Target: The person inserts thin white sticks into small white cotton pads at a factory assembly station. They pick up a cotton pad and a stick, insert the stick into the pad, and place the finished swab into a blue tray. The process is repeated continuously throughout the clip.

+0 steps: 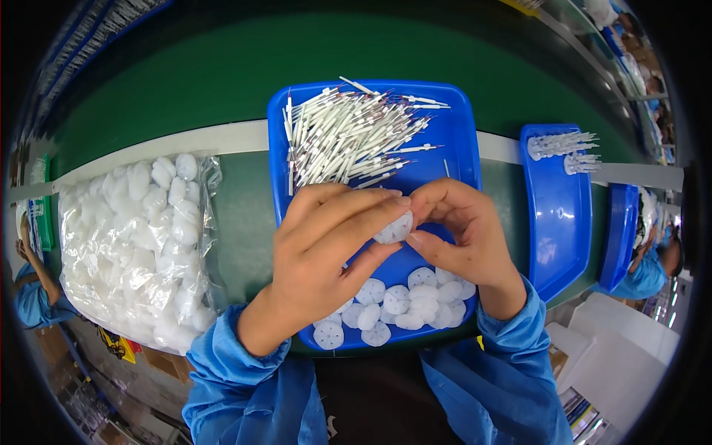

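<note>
Between both hands, above the middle of a blue tray (463, 159), is a translucent white plastic disc (394, 228) with small holes. My left hand (326, 237) pinches the disc between thumb and fingers. At its right edge my right hand (463, 237) has thumb and fingertips closed together; whether a small part sits between them is hidden. A heap of thin white sticks with fine wire-like ends (348, 137) fills the far part of the tray. Several loose discs (397, 300) lie in the near part, below my hands.
On the left lies a clear plastic bag of white discs (137, 248). At right, a second blue tray (555, 237) holds discs with sticks standing in them (564, 144); another blue tray (619, 237) is beyond it. The green bench (245, 200) carries these. People in blue sit at both sides.
</note>
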Motion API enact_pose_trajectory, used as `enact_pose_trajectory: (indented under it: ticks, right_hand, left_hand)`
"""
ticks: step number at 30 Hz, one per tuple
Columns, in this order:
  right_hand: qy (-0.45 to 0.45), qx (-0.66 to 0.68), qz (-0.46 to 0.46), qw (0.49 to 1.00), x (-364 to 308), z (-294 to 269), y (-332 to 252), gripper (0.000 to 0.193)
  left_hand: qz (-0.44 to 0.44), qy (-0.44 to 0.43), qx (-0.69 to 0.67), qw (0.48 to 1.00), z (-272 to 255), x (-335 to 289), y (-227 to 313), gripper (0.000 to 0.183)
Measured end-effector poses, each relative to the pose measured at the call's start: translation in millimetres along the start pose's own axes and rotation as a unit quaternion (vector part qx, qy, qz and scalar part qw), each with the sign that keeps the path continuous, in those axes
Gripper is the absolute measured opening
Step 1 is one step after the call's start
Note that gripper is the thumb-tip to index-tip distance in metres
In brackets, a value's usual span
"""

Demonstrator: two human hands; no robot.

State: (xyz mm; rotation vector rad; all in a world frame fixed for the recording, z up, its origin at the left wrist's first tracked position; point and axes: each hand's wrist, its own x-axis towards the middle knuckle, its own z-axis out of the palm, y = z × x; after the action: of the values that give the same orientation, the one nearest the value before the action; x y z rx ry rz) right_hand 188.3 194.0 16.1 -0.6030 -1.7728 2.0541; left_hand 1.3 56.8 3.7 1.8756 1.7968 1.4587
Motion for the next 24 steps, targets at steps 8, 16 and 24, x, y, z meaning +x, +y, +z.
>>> enact_pose_trajectory:
  ticks: [8,16,24]
  right_hand:
    - [-0.003,-0.020,0.003,1.000,0.0,2.6,5.1,0.018]
    - [-0.004,0.014,-0.002,1.000,-0.2,5.5,5.9,0.017]
    - [0.013,-0.115,-0.030,0.993,-8.4,2.8,-3.4,0.017]
  left_hand:
    - [-0.038,0.002,-0.038,0.999,3.1,-2.7,10.4,0.059]
    - [-0.137,-0.013,-0.159,0.978,3.1,-5.6,13.2,0.042]
    - [-0.091,-0.039,-0.147,0.984,-2.3,-6.3,8.6,0.057]
